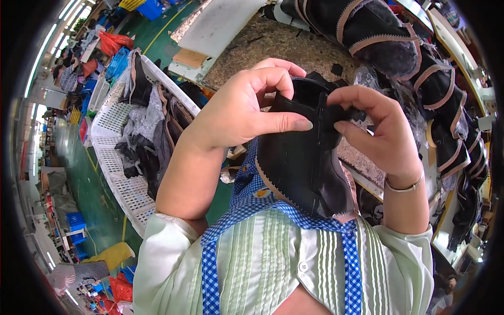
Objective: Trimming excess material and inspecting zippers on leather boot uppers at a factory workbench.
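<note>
Workbench (294, 47) at upper centre. Both hands pinch the black boot upper (304, 157) mid-frame: left hand (247, 105) grips its edge, right hand (378, 126) its seam. Keep edges aligned; maintain tension.

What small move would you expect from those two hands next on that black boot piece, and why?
Probably a short pull by the right hand along the dark centre strip. The left hand pinches the black boot upper with its thumb against that strip, bracing it, while the right fingertips pinch a small black tab at the strip's top.
</note>
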A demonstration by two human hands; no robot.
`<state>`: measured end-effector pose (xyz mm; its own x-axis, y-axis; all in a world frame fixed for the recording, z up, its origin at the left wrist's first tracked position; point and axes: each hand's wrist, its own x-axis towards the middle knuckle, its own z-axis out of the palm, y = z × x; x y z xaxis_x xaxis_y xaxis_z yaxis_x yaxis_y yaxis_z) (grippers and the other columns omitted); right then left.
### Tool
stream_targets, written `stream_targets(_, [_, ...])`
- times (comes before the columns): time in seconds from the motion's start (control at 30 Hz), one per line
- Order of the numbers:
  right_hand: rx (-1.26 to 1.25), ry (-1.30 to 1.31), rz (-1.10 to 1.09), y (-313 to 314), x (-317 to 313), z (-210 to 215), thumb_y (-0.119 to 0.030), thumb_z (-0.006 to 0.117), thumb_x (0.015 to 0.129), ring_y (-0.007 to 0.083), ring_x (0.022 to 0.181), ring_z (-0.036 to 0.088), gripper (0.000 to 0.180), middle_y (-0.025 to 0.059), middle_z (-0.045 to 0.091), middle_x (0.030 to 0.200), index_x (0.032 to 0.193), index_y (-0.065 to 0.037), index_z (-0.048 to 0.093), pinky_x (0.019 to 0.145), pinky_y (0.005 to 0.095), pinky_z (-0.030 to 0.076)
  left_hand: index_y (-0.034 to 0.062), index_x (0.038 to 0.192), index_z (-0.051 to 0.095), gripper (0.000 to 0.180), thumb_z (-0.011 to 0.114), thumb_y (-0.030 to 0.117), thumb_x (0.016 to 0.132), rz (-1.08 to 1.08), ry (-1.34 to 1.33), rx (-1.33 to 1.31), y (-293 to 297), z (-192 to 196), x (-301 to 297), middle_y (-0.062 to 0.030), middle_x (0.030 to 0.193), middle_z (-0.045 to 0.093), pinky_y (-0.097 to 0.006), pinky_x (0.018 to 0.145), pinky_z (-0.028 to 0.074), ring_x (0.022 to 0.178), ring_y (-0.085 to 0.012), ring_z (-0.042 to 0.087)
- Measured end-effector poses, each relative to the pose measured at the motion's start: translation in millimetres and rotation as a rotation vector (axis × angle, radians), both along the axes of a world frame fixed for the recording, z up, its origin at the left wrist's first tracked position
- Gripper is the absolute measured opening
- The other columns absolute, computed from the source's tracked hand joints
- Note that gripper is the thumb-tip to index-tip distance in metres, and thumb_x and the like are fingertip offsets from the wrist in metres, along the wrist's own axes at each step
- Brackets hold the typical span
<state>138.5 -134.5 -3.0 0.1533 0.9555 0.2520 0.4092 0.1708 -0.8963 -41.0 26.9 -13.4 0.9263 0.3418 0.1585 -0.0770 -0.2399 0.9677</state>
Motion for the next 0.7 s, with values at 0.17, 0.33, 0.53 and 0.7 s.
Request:
stream_targets(0.17, [0.006,0.027,0.015,-1.9,0.2,0.8,0.005,0.060,0.074,0.0132,0.089,0.060,0.032,0.0061,0.065,0.092,0.105,0.001,0.064,0.085,0.0270,0.047,0.0092,0.078,0.050,0.034,0.083,0.007,0.069,-0.002,-0.005,-0.002,-1.9,-0.3,-1.8,-0.0114,0.130,0.049,-0.020,0.070,0.039,0.080,-0.0031,0.043])
stream_targets(0.33, [-0.024,0.047,0.022,-1.8,0.5,-0.8,0.005,0.058,0.074,0.0141,0.092,0.060,0.033,0.0056,0.066,0.095,0.106,0.001,0.065,0.087,0.0277,0.046,0.0093,0.079,0.050,0.035,0.083,0.006,0.069,-0.005,-0.019,-0.056,-1.1,-4.7,-2.8,-0.0117,0.130,0.048,-0.021,0.071,0.040,0.083,-0.0035,0.043])
stream_targets(0.53, [-0.036,0.036,0.026,-2.0,2.3,-2.1,0.004,0.058,0.073,0.0148,0.094,0.060,0.034,0.0060,0.067,0.097,0.107,0.001,0.065,0.088,0.0283,0.046,0.0092,0.080,0.050,0.033,0.082,0.004,0.070,-0.016,-0.023,-0.055,-0.7,-5.8,-2.4,-0.0127,0.131,0.047,-0.021,0.074,0.041,0.085,-0.0039,0.044])
stream_targets(0.7, [-0.035,0.031,0.040,-1.0,3.9,-1.7,0.004,0.058,0.073,0.0148,0.094,0.060,0.034,0.0063,0.067,0.097,0.107,0.001,0.065,0.088,0.0283,0.046,0.0081,0.082,0.050,0.033,0.081,0.003,0.070,-0.040,-0.023,-0.084,0.1,-9.0,-1.9,-0.0142,0.132,0.045,-0.023,0.078,0.043,0.091,-0.0058,0.048])
